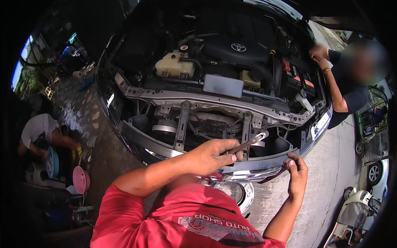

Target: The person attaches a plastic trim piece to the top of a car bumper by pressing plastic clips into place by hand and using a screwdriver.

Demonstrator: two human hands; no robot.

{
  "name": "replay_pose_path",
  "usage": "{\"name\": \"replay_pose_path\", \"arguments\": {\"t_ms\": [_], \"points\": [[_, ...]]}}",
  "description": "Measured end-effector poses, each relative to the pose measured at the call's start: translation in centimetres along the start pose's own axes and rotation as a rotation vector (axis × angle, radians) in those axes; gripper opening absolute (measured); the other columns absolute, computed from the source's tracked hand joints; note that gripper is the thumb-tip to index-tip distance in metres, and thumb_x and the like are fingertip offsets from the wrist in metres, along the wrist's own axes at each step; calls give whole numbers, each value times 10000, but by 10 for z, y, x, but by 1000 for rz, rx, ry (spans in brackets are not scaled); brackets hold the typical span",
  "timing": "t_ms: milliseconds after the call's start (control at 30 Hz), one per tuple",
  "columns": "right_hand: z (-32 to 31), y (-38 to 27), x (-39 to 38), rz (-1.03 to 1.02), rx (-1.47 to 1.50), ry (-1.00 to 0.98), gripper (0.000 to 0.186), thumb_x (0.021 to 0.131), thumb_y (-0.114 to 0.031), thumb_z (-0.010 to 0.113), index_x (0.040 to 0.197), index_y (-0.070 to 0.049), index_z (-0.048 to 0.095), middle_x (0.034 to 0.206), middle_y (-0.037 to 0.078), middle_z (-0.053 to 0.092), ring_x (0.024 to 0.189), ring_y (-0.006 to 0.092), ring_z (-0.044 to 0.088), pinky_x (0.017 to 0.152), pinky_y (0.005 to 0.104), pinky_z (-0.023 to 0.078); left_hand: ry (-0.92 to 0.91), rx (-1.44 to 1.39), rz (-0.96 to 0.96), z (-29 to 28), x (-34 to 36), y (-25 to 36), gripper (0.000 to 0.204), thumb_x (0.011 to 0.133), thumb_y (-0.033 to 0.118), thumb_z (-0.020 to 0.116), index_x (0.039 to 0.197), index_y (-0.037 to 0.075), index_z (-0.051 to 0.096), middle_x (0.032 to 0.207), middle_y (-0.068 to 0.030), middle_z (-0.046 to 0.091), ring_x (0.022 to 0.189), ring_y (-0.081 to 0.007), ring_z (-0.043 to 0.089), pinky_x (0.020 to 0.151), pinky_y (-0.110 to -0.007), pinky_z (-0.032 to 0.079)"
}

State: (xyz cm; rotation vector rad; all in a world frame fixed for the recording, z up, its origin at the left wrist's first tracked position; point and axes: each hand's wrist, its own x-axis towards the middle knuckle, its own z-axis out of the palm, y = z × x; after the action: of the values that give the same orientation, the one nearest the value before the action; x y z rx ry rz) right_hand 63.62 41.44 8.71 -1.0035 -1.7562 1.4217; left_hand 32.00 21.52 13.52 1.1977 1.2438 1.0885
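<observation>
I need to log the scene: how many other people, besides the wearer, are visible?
2: one crouching person at far left by the basins, one person at right reaching into the engine bay. Others may be hidden.
</observation>
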Motion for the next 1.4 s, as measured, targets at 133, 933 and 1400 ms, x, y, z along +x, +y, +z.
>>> {"name": "replay_pose_path", "arguments": {"t_ms": [133,933,1400], "points": [[75,-26,44,-329,-515,-23,366,938,-103,777,1280,12,710,1091,157,733,1017,321,690,945,405,553,496,-43,-32,-42,-130,-37,201,1053,197,741,1158,28,712,846,62,575,772,-52,511,722,-253,438],[322,-114,190,-699,-1210,10,400,1017,-106,683,1388,27,614,1335,292,707,1243,445,682,1049,472,523,1982,-254,-685,-37,-820,-274,186,1079,168,700,1194,23,727,973,4,663,895,-117,557,840,-286,461],[694,-234,-76,101,62,-756,429,917,-253,893,1207,-25,673,1108,36,755,992,114,679,926,286,527,1286,109,-749,-377,-734,-315,395,1045,99,607,1436,49,629,1234,-284,738,1071,-411,732,965,-439,548]]}}
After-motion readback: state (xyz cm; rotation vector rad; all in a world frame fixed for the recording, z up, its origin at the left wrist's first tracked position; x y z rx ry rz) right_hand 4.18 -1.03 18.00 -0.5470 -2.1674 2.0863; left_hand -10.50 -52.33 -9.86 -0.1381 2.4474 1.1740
